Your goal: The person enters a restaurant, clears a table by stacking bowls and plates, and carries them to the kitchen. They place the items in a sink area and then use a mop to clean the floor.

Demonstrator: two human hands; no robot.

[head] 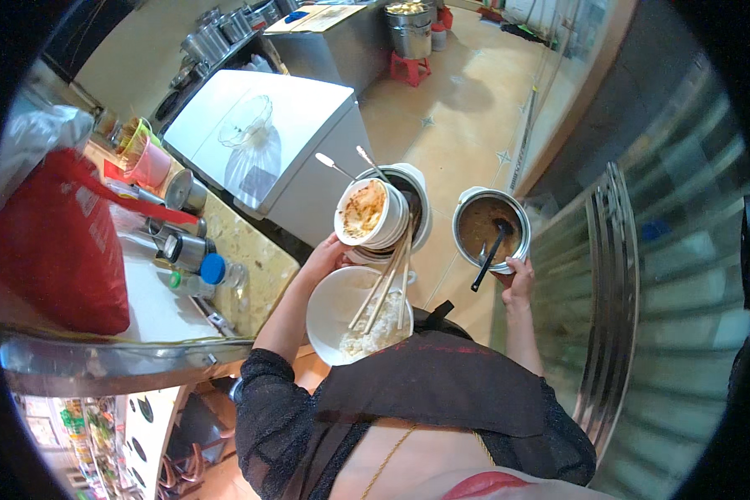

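My left hand grips a crowded load at its edge. In that load, a stack of small white bowls, the top one smeared with orange-brown residue, sits in a round pot. Two spoon handles poke out behind the stack. Against my body is a large white bowl of cooked rice, with several chopsticks lying across it; what supports it is hidden. My right hand holds the rim of a pot of brown soup, in which a black ladle leans.
At left, a stone counter carries a red bag, jars and a blue-lidded bottle. A white chest freezer stands ahead. A glass door with a metal handle is close on my right. Tiled floor runs forward.
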